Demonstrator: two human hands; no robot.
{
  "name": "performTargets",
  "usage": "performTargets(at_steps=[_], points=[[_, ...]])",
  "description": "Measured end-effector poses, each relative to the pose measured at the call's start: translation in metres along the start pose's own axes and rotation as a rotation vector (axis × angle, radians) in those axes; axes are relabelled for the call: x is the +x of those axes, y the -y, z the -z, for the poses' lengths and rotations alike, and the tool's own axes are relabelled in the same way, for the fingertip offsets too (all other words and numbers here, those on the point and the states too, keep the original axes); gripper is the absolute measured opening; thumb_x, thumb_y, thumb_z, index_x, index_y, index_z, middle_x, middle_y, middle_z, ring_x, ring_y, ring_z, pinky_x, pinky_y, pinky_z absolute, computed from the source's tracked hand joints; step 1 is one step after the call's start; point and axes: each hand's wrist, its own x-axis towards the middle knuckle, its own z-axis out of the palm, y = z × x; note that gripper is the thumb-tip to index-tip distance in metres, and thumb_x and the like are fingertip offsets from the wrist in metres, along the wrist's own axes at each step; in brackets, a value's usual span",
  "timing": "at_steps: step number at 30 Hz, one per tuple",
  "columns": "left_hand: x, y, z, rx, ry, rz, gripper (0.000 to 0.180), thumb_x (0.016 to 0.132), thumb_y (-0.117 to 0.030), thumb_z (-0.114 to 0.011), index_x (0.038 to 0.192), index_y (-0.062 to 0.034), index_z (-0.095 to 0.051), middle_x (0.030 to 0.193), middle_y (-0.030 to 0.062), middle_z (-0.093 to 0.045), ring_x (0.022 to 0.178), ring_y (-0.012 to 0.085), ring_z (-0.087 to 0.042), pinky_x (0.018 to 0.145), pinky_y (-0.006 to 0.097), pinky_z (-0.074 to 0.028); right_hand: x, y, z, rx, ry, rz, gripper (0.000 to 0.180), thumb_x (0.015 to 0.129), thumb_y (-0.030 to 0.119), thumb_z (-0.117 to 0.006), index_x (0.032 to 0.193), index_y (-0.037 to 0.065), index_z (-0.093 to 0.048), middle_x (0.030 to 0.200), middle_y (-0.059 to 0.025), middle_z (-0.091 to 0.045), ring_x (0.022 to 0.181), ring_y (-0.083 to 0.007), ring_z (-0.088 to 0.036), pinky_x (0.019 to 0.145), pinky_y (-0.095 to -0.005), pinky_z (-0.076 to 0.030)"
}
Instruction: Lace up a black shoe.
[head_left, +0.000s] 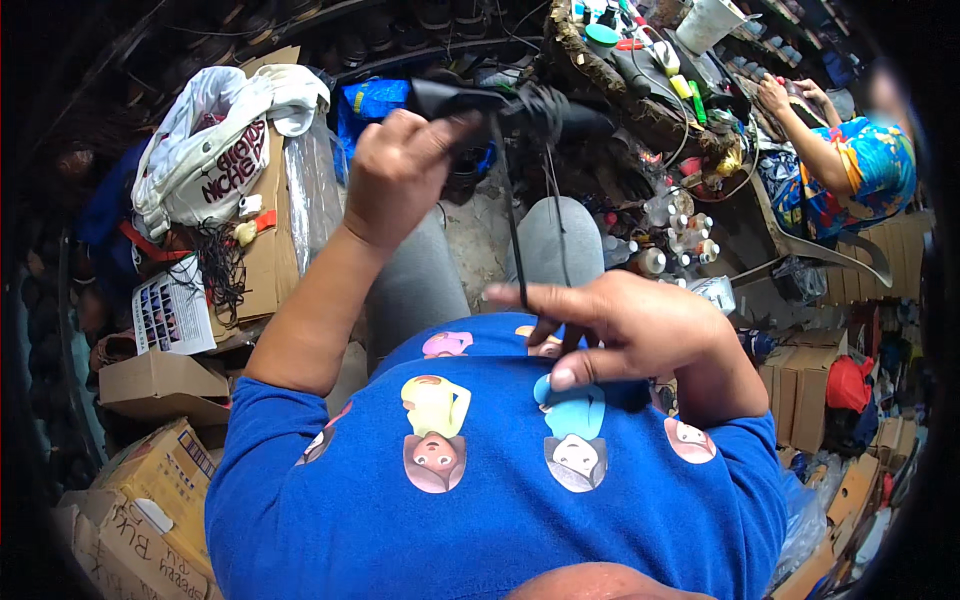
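Note:
In front of me my left hand (400, 165) is closed on a long, dark item that looks like a black shoe (585, 118); it is blurred, so its kind is not certain. A bundle of dark lace (543, 108) is bunched on top of it. From there a black lace (513, 215) runs down, fairly straight, to my right hand (625, 320). My right index finger points left while the other fingers curl, and the lace passes into them. A second thin strand hangs beside the first, above my lap.
At left, a white cloth bag (215, 130) lies on cardboard near tangled black cords (222, 275). Several small bottles (690, 235) stand right of my knee. A cluttered workbench (640, 95) is at far right, beside a seated person (845, 165) working. Cardboard boxes (165, 385) flank me.

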Motion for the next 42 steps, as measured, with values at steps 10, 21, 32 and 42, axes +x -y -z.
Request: performTargets(at_steps=[10, 21, 32, 42], points=[[0.014, 0.02, 0.014, -0.125, -0.287, 0.101, 0.051, 0.065, 0.002, -0.073, 0.113, -0.0163, -0.066, 0.08, 0.006, -0.055, 0.07, 0.0211, -0.056, 0.063, 0.031, -0.049, 0.024, -0.062, 0.004, 0.007, -0.257, -0.232, 0.044, 0.092, 0.042, -0.054, 0.113, 0.005, -0.064, 0.119, -0.0163, -0.059, 0.11, -0.0305, -0.057, 0.095, -0.0384, -0.043], [0.008, 0.003, 0.029, 0.096, -0.096, -0.231, 0.06, 0.059, 0.003, -0.076, 0.114, -0.0198, -0.067, 0.081, 0.0037, -0.046, 0.07, 0.0203, -0.05, 0.061, 0.031, -0.046, 0.057, -0.046, 0.045, 0.534, -0.823, 0.189, 0.037, 0.09, 0.035, -0.062, 0.108, 0.004, -0.061, 0.097, -0.0047, -0.062, 0.084, -0.0107, -0.054, 0.075, -0.0252, -0.043], [-0.032, 0.069, 0.089, 0.277, 0.177, -0.136, 0.055, 0.065, 0.001, -0.07, 0.116, -0.0204, -0.065, 0.079, 0.0044, -0.049, 0.069, 0.0238, -0.052, 0.063, 0.036, -0.047, -0.244, -0.176, 0.061, 0.353, -1.396, -0.447, 0.025, 0.093, 0.026, -0.055, 0.102, 0.004, -0.064, 0.09, 0.0026, -0.06, 0.079, -0.0061, -0.052, 0.072, -0.0206, -0.04], [-0.05, 0.018, 0.003, 0.204, 0.107, 0.079, 0.059, 0.072, -0.005, -0.067, 0.128, -0.0163, -0.054, 0.081, 0.0082, -0.053, 0.072, 0.0273, -0.054, 0.066, 0.038, -0.046, -0.674, -0.257, -0.066, -0.168, -1.916, -1.596, 0.051, 0.09, 0.046, -0.045, 0.107, 0.005, -0.069, 0.113, -0.0156, -0.065, 0.109, -0.0251, -0.057, 0.096, -0.0349, -0.038]])
